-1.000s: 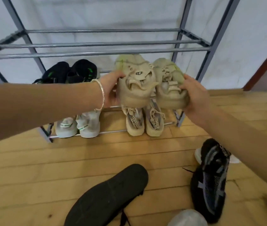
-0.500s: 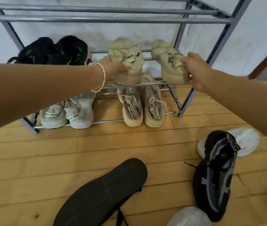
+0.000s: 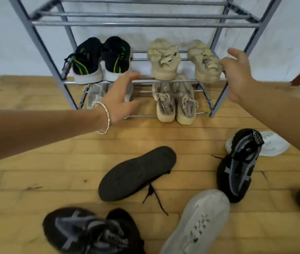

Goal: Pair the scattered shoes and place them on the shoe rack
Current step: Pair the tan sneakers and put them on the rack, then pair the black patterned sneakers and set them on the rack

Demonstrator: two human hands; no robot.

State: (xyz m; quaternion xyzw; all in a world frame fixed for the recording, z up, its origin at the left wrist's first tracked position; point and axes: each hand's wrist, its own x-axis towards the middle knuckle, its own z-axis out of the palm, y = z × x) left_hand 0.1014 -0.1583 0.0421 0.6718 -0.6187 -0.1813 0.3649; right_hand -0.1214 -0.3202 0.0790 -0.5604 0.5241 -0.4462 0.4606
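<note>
Two beige chunky sneakers stand on the middle shelf of the grey metal shoe rack (image 3: 142,24): the left beige sneaker (image 3: 164,59) and the right beige sneaker (image 3: 203,62). My left hand (image 3: 120,99), a bracelet at its wrist, hovers open below and left of them, holding nothing. My right hand (image 3: 237,72) is open with its fingertips at the heel of the right beige sneaker. A black-and-green pair (image 3: 101,59) shares that shelf. On the floor lie a black sole-up shoe (image 3: 136,173), a black-grey sneaker (image 3: 239,165) and a grey shoe (image 3: 197,224).
The bottom shelf holds a tan laced pair (image 3: 175,103) and a pale pair (image 3: 96,94) partly behind my left hand. Another black-grey sneaker (image 3: 90,233) lies near the bottom edge, a white shoe (image 3: 272,143) at the right. The floor is wooden planks (image 3: 35,162).
Both beige sneakers went from my hands onto the middle shelf. My left hand has let go and drawn back down and left. My right hand has opened beside the right sneaker.
</note>
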